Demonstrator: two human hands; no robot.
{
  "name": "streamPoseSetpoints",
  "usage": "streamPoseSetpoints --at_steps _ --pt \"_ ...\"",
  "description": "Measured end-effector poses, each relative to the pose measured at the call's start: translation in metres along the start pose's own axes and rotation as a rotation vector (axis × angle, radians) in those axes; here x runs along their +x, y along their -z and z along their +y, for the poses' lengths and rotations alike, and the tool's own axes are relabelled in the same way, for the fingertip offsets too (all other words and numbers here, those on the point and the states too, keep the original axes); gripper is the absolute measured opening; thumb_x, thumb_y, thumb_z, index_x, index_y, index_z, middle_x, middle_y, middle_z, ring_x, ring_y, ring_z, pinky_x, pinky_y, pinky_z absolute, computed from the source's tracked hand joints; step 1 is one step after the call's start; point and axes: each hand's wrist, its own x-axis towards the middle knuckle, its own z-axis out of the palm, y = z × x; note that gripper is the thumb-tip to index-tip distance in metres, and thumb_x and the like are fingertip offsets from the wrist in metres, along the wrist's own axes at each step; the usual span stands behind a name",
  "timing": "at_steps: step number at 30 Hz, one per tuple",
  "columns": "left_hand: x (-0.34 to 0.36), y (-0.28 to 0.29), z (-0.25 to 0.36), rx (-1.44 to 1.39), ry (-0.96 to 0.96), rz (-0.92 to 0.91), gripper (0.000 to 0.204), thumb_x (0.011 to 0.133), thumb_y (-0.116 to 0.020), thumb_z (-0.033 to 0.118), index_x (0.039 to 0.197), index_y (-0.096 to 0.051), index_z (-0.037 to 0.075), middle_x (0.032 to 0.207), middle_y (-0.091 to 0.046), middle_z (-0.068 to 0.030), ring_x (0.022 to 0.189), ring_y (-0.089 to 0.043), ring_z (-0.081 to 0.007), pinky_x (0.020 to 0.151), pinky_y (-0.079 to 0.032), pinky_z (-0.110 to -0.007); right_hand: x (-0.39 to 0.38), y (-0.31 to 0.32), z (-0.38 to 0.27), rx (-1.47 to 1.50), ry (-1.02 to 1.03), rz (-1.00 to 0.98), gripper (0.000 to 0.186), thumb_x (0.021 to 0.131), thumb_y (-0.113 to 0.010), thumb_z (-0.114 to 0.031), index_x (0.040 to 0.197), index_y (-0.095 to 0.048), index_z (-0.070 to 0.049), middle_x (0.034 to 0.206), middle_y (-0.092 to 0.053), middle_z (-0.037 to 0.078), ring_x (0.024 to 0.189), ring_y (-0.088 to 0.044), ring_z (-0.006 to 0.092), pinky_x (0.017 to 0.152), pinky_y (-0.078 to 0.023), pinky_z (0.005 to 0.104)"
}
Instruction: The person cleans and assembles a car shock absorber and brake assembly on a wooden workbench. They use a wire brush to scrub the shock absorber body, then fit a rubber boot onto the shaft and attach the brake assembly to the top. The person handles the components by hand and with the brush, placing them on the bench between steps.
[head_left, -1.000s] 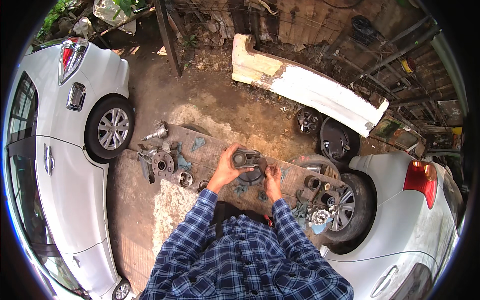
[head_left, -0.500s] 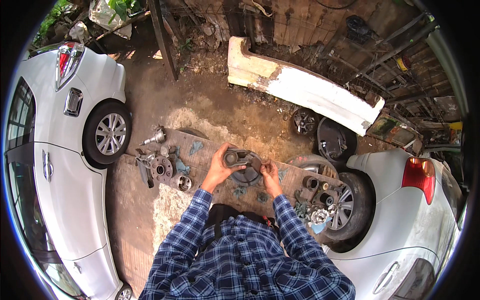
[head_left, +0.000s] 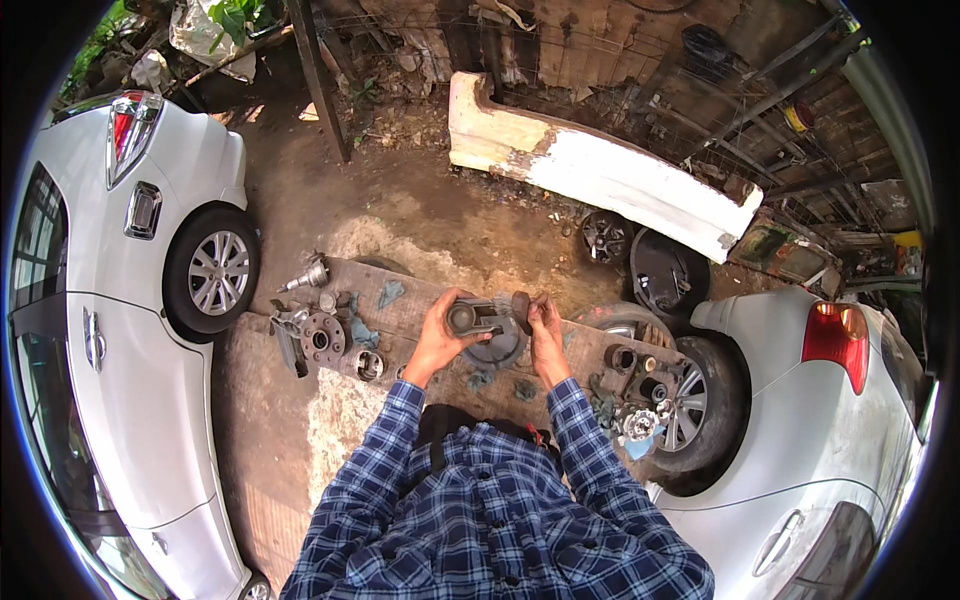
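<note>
"Starting at the left end of the bench (head_left: 345,275), what do we see?"

"We find a shaft-like part (head_left: 308,274) by the far left corner, a holed hub (head_left: 323,338) at that end, and a metal ring (head_left: 370,365) by the near edge. They lie as before."

"And our left hand (head_left: 438,335)?"

"We have it wrapped round the left end of the grey metal part (head_left: 466,317), held over the bench's middle, much as half a second ago. A grey disc (head_left: 497,348) shows just below; we cannot tell whether they touch."

"What differs, then?"

"The brown block (head_left: 521,308). Earlier we had it lower, over the metal part's right end; now it stands upright there, nearer the bench's far edge, and more disc shows. Our right hand (head_left: 545,338) pinches it between thumb and fingers."

"Further right?"

"We see a silver toothed part (head_left: 638,425) towards the near right corner, unmoved."
</note>
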Motion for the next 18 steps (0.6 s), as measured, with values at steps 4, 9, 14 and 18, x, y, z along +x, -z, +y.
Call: streamPoseSetpoints --at_steps 4,9,14,18 --pt "0.001 0.004 0.004 0.064 0.005 0.017 0.055 0.064 -0.092 0.010 0.108 -0.060 0.004 0.103 -0.070 -0.0084 0.101 -0.068 -0.0209 0.091 -0.053 -0.036 -0.011 0.011 0.007 -0.257 -0.317 0.204 0.034 0.094 -0.072 -0.036 0.090 -0.051 -0.009 0.084 -0.049 -0.002 0.081 -0.044 0.0084 0.078 -0.038 0.0246" --pt "0.000 0.001 0.004 0.098 -0.010 0.017 0.059 0.061 -0.094 0.012 0.108 -0.059 0.005 0.103 -0.070 -0.0092 0.099 -0.068 -0.0227 0.089 -0.053 -0.036 0.005 -0.012 -0.016 -0.035 0.001 0.094 0.038 0.088 -0.078 -0.037 0.085 -0.054 -0.007 0.076 -0.052 0.000 0.079 -0.055 0.0109 0.077 -0.043 0.0290" --pt "0.002 -0.010 -0.004 0.130 -0.002 0.141 0.070 0.059 -0.096 0.015 0.113 -0.053 0.004 0.103 -0.068 -0.0140 0.099 -0.068 -0.0259 0.087 -0.055 -0.037 0.022 -0.028 -0.086 -0.883 0.300 -0.034 0.044 0.081 -0.084 -0.031 0.079 -0.054 0.001 0.067 -0.059 0.008 0.061 -0.057 0.0153 0.059 -0.046 0.0332" --pt "0.004 -0.017 -0.002 0.165 -0.013 0.175 0.070 0.061 -0.095 0.014 0.115 -0.050 0.003 0.110 -0.065 -0.0152 0.101 -0.067 -0.0258 0.087 -0.056 -0.038 0.013 -0.034 -0.114 -0.989 0.097 -0.019 0.051 0.079 -0.083 -0.045 0.084 -0.058 -0.001 0.075 -0.063 0.010 0.073 -0.061 0.0262 0.082 -0.043 0.0426"
